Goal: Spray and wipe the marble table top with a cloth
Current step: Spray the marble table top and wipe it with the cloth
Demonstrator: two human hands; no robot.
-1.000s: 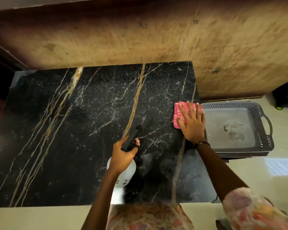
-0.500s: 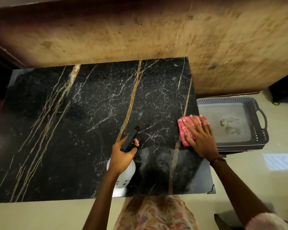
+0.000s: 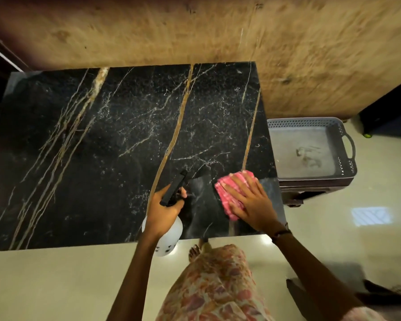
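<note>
The black marble table top (image 3: 102, 147) with gold and white veins fills the middle of the view. My right hand (image 3: 252, 205) lies flat on a folded pink cloth (image 3: 227, 195), pressing it onto the marble near the table's front right corner. My left hand (image 3: 163, 212) grips a white spray bottle (image 3: 169, 237) by its black trigger head, held over the front edge just left of the cloth. A wet sheen shows on the marble between the two hands.
A grey perforated plastic tray (image 3: 343, 140) with handles sits on a low dark stand right of the table. A wooden wall (image 3: 195, 31) runs behind the table. Pale glossy floor (image 3: 56, 286) lies in front, with my floral dress and a bare foot below.
My right hand has slid the pink cloth from the right edge's middle toward me and slightly left, to the front right corner. The left hand keeps holding the spray bottle in place.
</note>
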